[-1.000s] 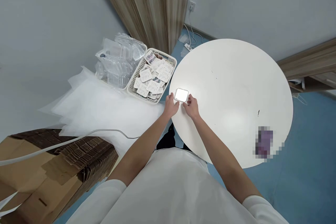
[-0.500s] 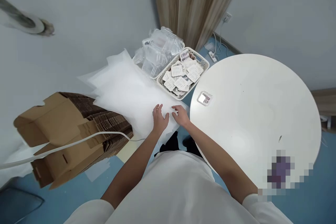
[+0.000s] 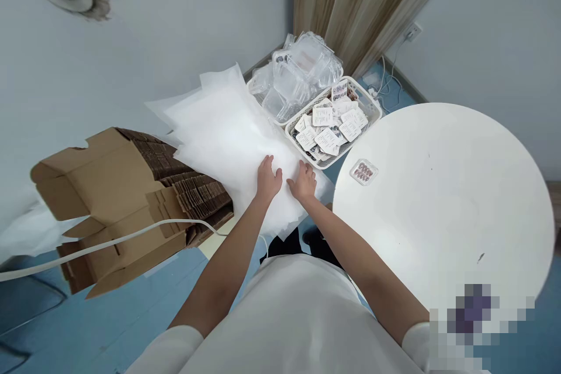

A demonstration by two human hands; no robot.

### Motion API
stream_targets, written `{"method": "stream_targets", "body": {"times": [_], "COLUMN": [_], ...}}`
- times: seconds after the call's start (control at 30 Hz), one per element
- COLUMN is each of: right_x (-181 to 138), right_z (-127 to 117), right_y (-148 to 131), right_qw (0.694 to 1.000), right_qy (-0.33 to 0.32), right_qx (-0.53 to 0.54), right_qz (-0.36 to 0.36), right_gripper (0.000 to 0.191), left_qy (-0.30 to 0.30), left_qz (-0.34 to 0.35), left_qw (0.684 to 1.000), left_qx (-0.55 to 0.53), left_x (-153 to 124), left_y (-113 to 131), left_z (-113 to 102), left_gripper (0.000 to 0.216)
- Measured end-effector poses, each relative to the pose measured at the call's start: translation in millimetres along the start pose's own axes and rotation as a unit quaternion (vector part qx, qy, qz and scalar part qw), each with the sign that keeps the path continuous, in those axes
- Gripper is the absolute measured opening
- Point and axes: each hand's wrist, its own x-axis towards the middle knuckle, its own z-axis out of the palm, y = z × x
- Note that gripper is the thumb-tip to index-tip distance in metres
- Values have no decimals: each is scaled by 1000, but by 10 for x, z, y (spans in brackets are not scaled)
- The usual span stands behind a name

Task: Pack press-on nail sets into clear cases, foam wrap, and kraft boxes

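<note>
Both hands rest on a stack of thin white sheets [image 3: 232, 123], which look like foam or soft wrapping material. My left hand [image 3: 267, 180] lies on the stack with its fingers stretched forward and the thumb apart. To its right, my right hand [image 3: 304, 182] touches the sheets near their right edge, fingers slightly bent and thumb spread towards the left hand. Neither hand shows anything held. A small clear case [image 3: 363, 172] with several reddish pieces inside lies on the round white table [image 3: 442, 210], right of my right hand.
Beyond the sheets, one white basket [image 3: 322, 165] holds white cards, and another is heaped with clear plastic boxes [image 3: 302, 67]. Folded brown cardboard boxes [image 3: 118, 187] stand at left, a white cable [image 3: 144, 228] crossing before them. A pixelated patch [image 3: 473, 310] covers the table's lower right.
My hands have come down flatter onto the sheets, the right fingers now pointing forward instead of left. The view has shifted, so baskets and table appear further right.
</note>
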Motion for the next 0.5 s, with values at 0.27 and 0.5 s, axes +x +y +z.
{"method": "stream_targets", "body": {"times": [0.27,0.5], "right_x": [-17,-316], "right_z": [-130,-253], "right_y": [48,-4], "right_qw": [999,970], "right_qy": [-1,39], "right_qx": [-13,162], "right_qz": [-44,-176], "right_gripper": [22,14], "left_qy": [5,40], "left_qz": [24,29], "left_qw": [999,998], "left_qx": [33,34], "left_x": [-25,-164], "left_y": [-26,117], "left_z": [38,-24], "left_gripper": [45,41]}}
